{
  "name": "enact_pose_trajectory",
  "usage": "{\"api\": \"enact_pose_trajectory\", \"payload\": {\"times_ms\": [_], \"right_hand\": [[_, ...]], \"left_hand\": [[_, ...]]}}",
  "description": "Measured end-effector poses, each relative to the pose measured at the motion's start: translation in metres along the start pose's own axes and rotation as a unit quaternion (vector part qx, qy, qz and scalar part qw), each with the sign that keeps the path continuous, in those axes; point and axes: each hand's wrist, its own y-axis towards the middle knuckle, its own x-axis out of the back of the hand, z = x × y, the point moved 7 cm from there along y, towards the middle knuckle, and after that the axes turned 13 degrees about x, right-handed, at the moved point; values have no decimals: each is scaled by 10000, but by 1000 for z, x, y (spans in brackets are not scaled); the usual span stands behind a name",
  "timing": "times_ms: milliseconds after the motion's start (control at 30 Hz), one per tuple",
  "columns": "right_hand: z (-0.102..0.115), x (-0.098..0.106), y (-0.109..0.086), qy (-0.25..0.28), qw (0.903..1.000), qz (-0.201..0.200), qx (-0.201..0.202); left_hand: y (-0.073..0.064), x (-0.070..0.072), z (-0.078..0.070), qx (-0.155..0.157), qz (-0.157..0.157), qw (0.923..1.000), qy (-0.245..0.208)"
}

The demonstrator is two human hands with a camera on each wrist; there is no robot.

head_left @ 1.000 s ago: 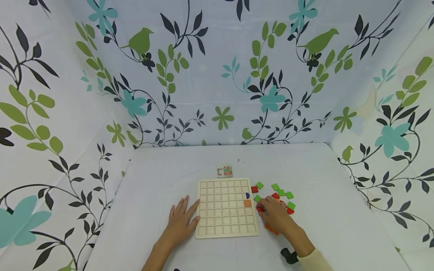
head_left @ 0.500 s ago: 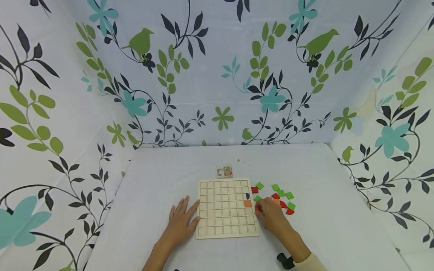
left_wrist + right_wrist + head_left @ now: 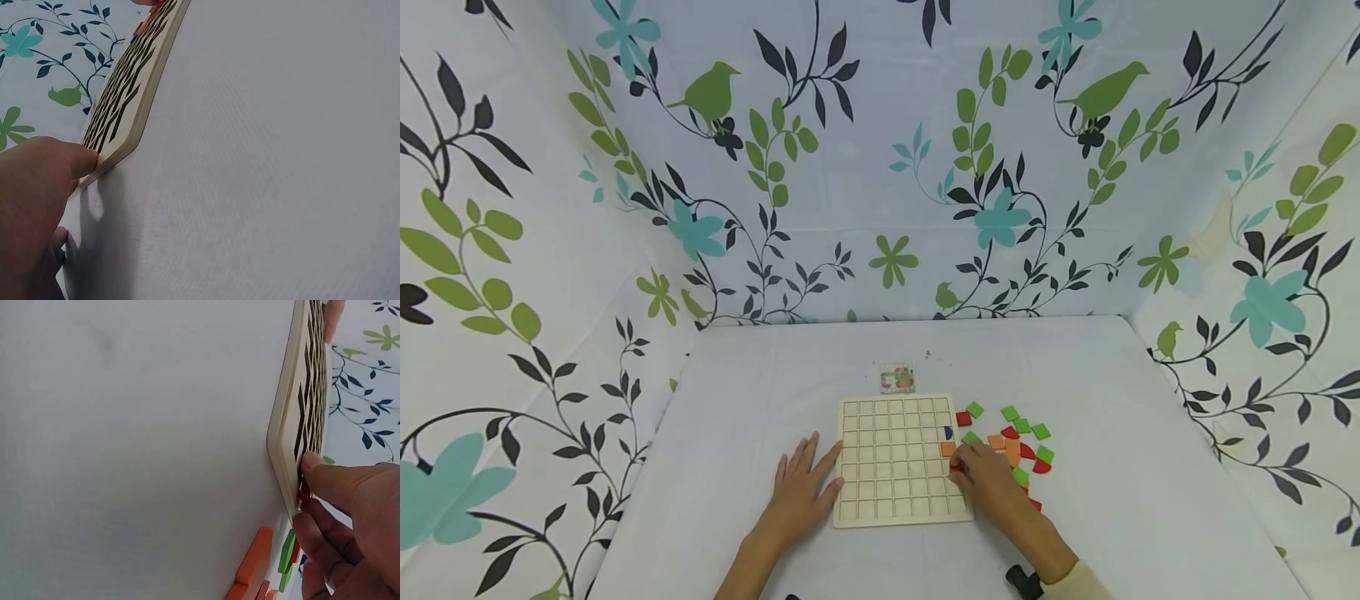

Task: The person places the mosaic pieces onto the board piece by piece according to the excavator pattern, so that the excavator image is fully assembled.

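Observation:
A pale wooden grid board [image 3: 891,471] lies flat on the white table. My left hand [image 3: 803,490] rests at its left side with fingers spread, and in the left wrist view the thumb [image 3: 81,161] touches the board's edge. At the board's right side, my right hand [image 3: 992,483] pinches a red tile [image 3: 305,490] over the rightmost column, just below an orange tile [image 3: 948,449]. The fingers cover much of this red tile. A blue piece [image 3: 947,433] sits in the cell above the orange one.
Loose green tiles [image 3: 1041,432], red tiles [image 3: 1042,467] and orange tiles [image 3: 1012,451] lie scattered right of the board, some partly behind the right hand. A small patterned card [image 3: 897,379] lies beyond the board's far edge. Patterned cloth [image 3: 850,208] hangs around the table.
My right hand has moved left from the loose tiles to the board's right column, bringing a red tile with it. More loose tiles now show behind it. My left hand has stayed put.

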Motion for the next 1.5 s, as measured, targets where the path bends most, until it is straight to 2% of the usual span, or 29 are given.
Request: {"api": "enact_pose_trajectory", "payload": {"times_ms": [300,533,733,1000,1167,1300,1400,1500], "right_hand": [[-1,3,1,326,9994,60,133],[1,4,2,310,9983,-184,466],[3,-1,3,398,9972,-43,627],[1,-2,4,456,9984,85,333],[-4,7,3,379,9992,17,118],[-34,21,2,202,9984,-315,-418],[-60,34,-2,-97,9937,-664,-897],[-79,41,-7,-349,9889,-835,-1180]], "left_hand": [[1,0,0,-10,-33,10000,52],[-1,1,0,-67,-127,9999,32],[-1,0,-1,-37,-84,9999,43],[2,-3,2,-5,-53,10000,68],[2,-2,0,-17,-94,9999,68],[2,-3,0,-4,-101,9999,74],[1,-2,0,2,-95,9999,37],[1,-2,1,-7,-93,10000,9]]}}
